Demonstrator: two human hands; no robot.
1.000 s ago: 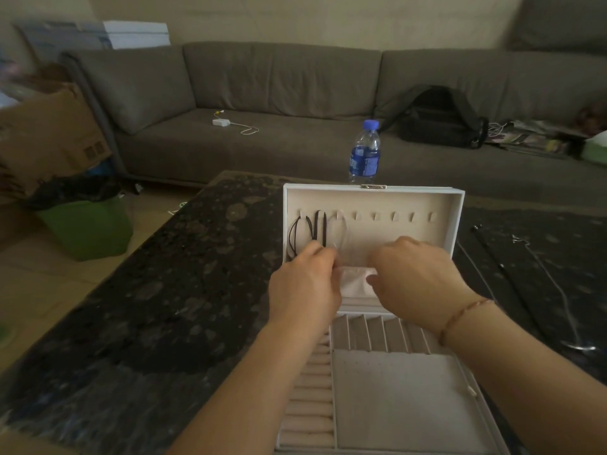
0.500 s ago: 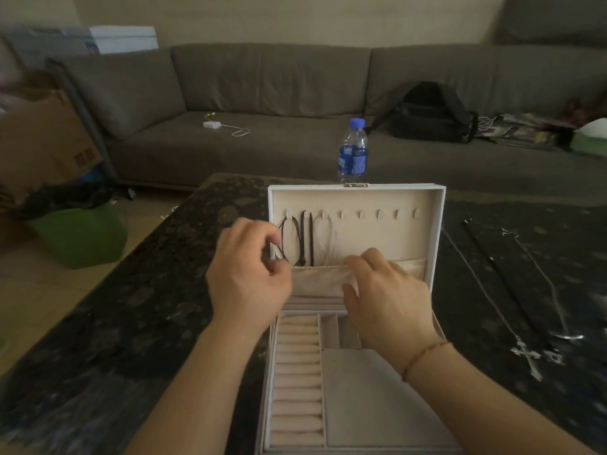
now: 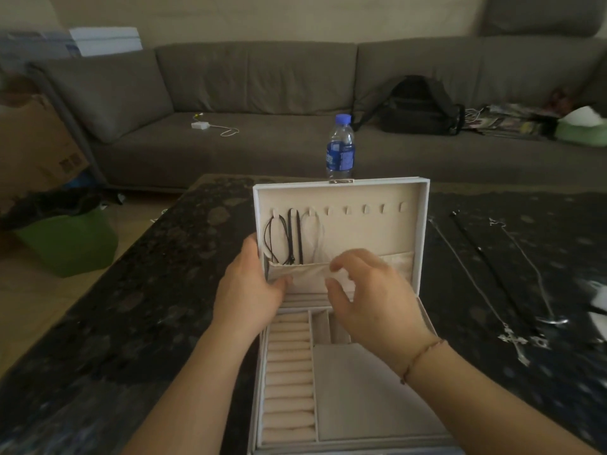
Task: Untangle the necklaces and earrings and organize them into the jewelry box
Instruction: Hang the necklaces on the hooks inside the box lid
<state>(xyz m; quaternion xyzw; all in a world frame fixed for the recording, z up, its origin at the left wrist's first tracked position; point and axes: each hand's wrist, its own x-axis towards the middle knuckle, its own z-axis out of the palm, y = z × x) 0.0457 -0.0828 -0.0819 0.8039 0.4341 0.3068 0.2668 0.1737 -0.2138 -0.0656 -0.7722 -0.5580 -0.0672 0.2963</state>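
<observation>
1. Since half a second ago the left hand [image 3: 249,290] has moved from in front of the hanging cords to the left edge of the jewelry box [image 3: 341,244] lid; its fingers now wrap that edge and its thumb presses the fabric pocket [image 3: 305,274].
2. The right hand [image 3: 371,290] has lifted slightly; thumb and forefinger are curled close together at the pocket's top hem, but whether they actually pinch the cloth cannot be told. A thin bracelet [image 3: 423,356] circles that wrist.
3. The box stands open at the near middle of the table, lid upright, lined in beige velvet-like fabric. Its lid carries a row of eight small hooks [image 3: 364,209].
4. Three necklaces hang from the left hooks into the pocket: two black cords [image 3: 294,238] and one pale chain [image 3: 315,234].
5. The tray below has ridged ring rolls [image 3: 289,376] on the left, a flat pad [image 3: 371,392] on the right and small dividers, partly hidden by both hands.
6. Three more necklaces lie straight on the speckled dark stone table [image 3: 131,323], right of the box and apart from it: a cross-pendant chain [image 3: 512,338], a black cord [image 3: 483,254] and a silver chain [image 3: 532,267].
7. A blue-capped plastic water bottle [image 3: 340,149] stands just behind the lid.
8. Farther off, a grey sofa [image 3: 262,93] holds a black backpack [image 3: 417,106] and a white charger [image 3: 200,125].
</observation>
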